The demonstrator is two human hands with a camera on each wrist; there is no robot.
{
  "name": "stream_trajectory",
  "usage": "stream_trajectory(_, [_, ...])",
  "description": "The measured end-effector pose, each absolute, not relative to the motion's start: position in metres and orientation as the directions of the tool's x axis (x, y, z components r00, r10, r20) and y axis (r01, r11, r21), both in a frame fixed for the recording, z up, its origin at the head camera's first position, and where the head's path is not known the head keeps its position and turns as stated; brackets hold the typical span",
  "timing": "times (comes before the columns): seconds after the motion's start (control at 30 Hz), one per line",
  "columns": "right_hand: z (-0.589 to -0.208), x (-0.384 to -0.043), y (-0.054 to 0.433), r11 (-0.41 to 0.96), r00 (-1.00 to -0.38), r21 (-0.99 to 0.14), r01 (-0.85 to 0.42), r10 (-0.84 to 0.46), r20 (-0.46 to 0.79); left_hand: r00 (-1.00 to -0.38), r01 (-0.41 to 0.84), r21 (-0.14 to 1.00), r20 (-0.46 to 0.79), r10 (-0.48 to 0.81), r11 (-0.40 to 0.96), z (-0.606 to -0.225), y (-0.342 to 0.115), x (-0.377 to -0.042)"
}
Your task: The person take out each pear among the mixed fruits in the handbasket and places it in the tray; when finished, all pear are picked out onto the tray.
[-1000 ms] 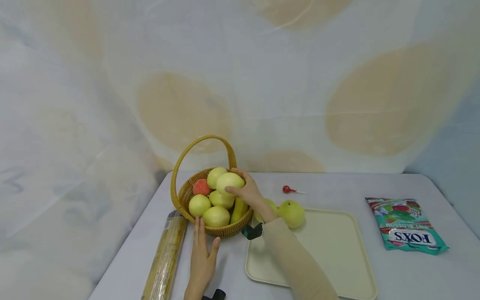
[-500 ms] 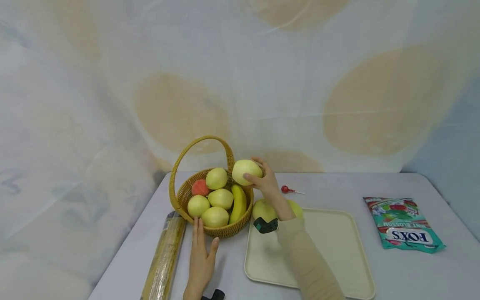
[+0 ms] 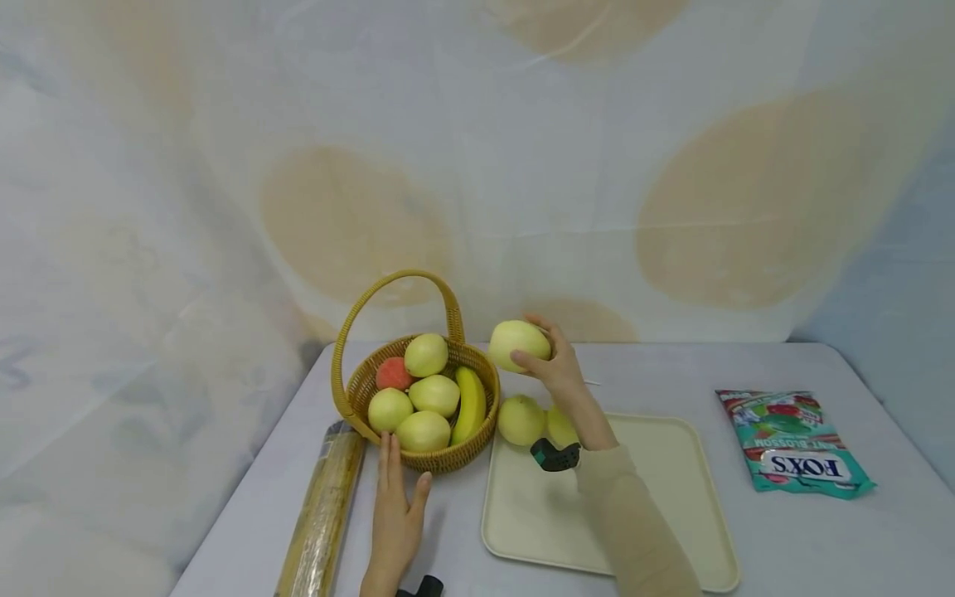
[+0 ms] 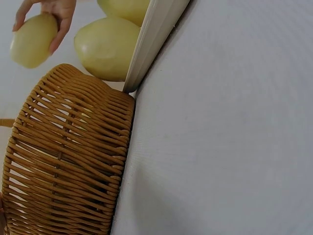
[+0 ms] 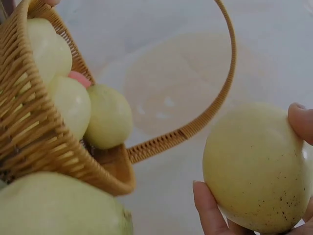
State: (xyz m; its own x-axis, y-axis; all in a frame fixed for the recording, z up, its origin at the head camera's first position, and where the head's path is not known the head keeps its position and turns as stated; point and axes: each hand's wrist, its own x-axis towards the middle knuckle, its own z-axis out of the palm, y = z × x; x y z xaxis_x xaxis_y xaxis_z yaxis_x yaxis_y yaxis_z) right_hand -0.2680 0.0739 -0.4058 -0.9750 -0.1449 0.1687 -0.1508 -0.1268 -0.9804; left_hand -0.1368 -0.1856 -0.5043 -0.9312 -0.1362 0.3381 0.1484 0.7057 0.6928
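Note:
In the head view my right hand [image 3: 563,369] holds a pale yellow-green oval fruit [image 3: 520,345] in the air, just right of a wicker basket [image 3: 455,458]. The right wrist view shows fingers and thumb around this fruit [image 5: 257,169], which has dark specks. My left hand [image 3: 395,518] lies with straight fingers at the basket's near rim. Inside the basket are several similar fruits [image 3: 434,395], a banana [image 3: 470,406] and a reddish round fruit [image 3: 393,374]. Two more yellow-green fruits [image 3: 521,420] sit at the tray's far left corner, one partly behind my right wrist.
A cream tray [image 3: 671,497] lies under my right forearm. Left of the basket is a long film-wrapped yellowish bundle [image 3: 321,514]. A green candy bag [image 3: 794,448] rests at the right. Only the lollipop's white stick [image 3: 593,382] shows behind my right hand.
My right hand has lifted the yellow-green fruit from over the basket and carried it right, past the rim. The banana is now fully uncovered. My left hand has stayed at the rim.

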Motion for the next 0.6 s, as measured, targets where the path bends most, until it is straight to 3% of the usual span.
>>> stream_trajectory(0.6, [-0.431,-0.247,0.146,-0.034,-0.99,-0.99,-0.134,-0.046,0.135,-0.933,0.143,0.697,0.333,-0.14,0.703,-0.499,-0.184,-0.136])
